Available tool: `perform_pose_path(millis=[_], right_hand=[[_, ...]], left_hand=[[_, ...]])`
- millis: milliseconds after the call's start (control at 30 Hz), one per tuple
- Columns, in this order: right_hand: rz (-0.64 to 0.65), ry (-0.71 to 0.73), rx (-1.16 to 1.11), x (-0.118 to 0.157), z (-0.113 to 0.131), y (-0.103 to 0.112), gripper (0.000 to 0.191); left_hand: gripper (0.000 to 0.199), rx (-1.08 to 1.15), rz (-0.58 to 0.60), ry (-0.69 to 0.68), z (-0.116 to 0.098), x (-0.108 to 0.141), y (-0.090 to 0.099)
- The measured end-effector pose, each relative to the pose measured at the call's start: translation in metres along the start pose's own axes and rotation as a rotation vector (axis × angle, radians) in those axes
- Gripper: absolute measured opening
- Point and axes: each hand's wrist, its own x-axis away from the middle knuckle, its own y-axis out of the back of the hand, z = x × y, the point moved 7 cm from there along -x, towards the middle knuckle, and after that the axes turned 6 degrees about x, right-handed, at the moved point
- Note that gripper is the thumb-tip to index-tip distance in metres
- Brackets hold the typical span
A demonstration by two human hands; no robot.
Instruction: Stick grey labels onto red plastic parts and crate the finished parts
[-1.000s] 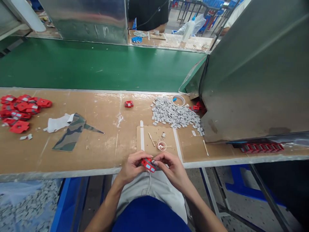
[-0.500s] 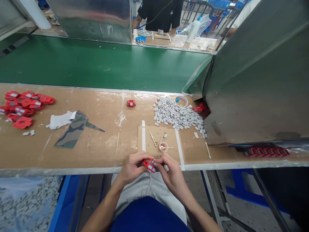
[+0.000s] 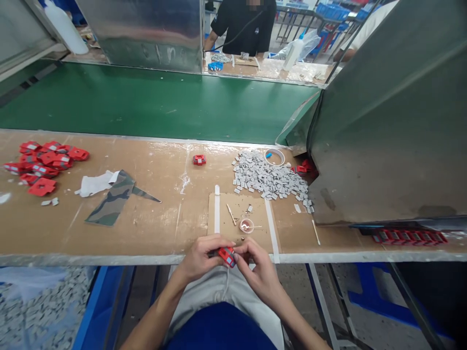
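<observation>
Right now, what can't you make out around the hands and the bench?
All in the head view:
- Part of the red piece: covered by the left hand.
- Whether the right hand pinches anything small: its own fingertips hide it.
- Rest of the red parts: behind the metal panel.
- Rest of the grey pieces, lower left: cut off by the picture's edge.

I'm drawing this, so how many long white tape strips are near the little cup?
2: a left strip and a right strip, either side of the cup. Others could be hidden.
</observation>
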Motion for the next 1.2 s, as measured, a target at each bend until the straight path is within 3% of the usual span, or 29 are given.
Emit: perform_pose_path(millis=[133, 333, 667, 767, 867, 933, 1067, 1200], right_hand=[[0.056, -0.108, -0.132, -0.001, -0.009, -0.003, 0.018], [0.072, -0.132, -0.233, 0.001, -0.01, -0.008, 0.022], [0.046, -0.125, -0.174, 0.006, -0.009, -0.007, 0.023], [0.031, -0.179, -0.259, 0.013, -0.011, -0.007, 0.014], [0.083, -0.232, -0.464, 0.019, -0.012, -0.017, 0.031], [0.072, -0.231, -0.56, 0.02, -0.01, -0.02, 0.033], [-0.018, -0.163, -0.544, 0.016, -0.003, -0.01, 0.025], [-0.039, -0.092, -0.482, 0.013, 0.008, -0.002, 0.021]], left_hand=[[0.026, 0.014, 0.008, -0.045, -0.003, -0.001, -0.001], [0.025, -0.018, -0.005, -0.004, -0.002, -0.001, -0.002], [0.021, -0.104, 0.05, -0.106, -0.007, 0.003, -0.004], [0.015, -0.122, -0.025, -0.127, -0.011, 0.007, -0.002], [0.02, -0.156, -0.147, -0.221, -0.023, 0.013, 0.002], [0.029, -0.213, -0.145, -0.271, -0.033, 0.016, 0.001], [0.046, -0.261, -0.009, -0.143, -0.044, 0.018, -0.003], [0.025, -0.148, -0.041, -0.048, -0.053, 0.017, -0.001]])
